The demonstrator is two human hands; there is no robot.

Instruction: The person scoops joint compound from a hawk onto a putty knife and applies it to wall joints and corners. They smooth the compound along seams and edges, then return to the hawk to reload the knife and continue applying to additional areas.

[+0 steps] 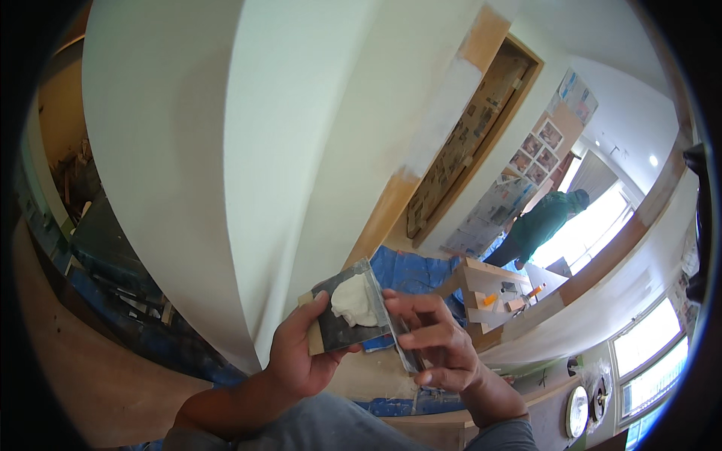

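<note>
My left hand (295, 347) grips a broad putty knife by its pale wooden edge, thumb on top. On the dark, flat blade of this putty knife (338, 335) rests a thick lump of white putty (353, 301). Between the thumb and fingers of my right hand (444, 338) is a second wide scraper (404, 347), turned nearly edge-on. Its long edge lies along the right side of the left blade, close to the putty. My fingers partly cover this scraper.
A pale wall corner (226, 150) rises close ahead. Wooden trim (387, 203) with a whitish patch runs beside a door frame (481, 143). Blue sheeting (410, 268) covers part of the floor. Farther right, a person in green (549, 222) bends near a workbench (481, 301) holding tools.
</note>
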